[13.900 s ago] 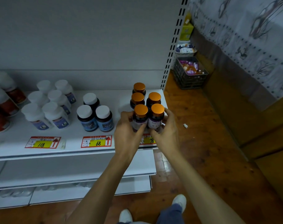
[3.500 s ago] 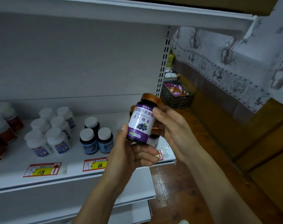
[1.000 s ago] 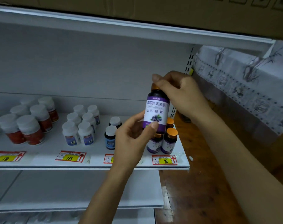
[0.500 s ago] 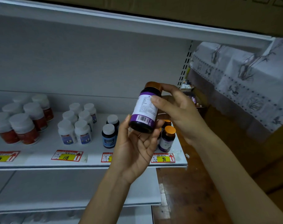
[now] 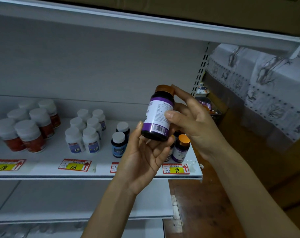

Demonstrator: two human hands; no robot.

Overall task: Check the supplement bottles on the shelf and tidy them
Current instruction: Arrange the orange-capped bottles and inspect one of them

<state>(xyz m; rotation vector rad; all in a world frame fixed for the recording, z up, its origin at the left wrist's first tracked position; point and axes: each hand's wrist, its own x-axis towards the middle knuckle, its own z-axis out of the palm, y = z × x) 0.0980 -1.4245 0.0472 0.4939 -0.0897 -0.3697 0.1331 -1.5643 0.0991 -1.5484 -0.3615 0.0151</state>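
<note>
A dark bottle with an orange cap and a purple-and-white label [image 5: 158,115] is held up in front of the shelf, its back label and barcode facing me. My left hand [image 5: 144,158] cups its base from below, palm up, thumb and fingers curled round the bottom. My right hand [image 5: 190,121] holds it from the right, thumb on the label and a finger at the cap. Behind my hands stand more orange-capped bottles [image 5: 181,146] at the shelf's right end, partly hidden.
On the white shelf [image 5: 48,172] stand two dark blue bottles with white caps [image 5: 119,143], several white bottles [image 5: 85,131] and several red bottles [image 5: 29,129]. Price tags [image 5: 74,165] line the front edge. A crate of goods [image 5: 207,107] sits on the wooden floor at right.
The bottle has tilted a little more upright in my hands and stays turned with its back label toward me. The view has shifted slightly.
</note>
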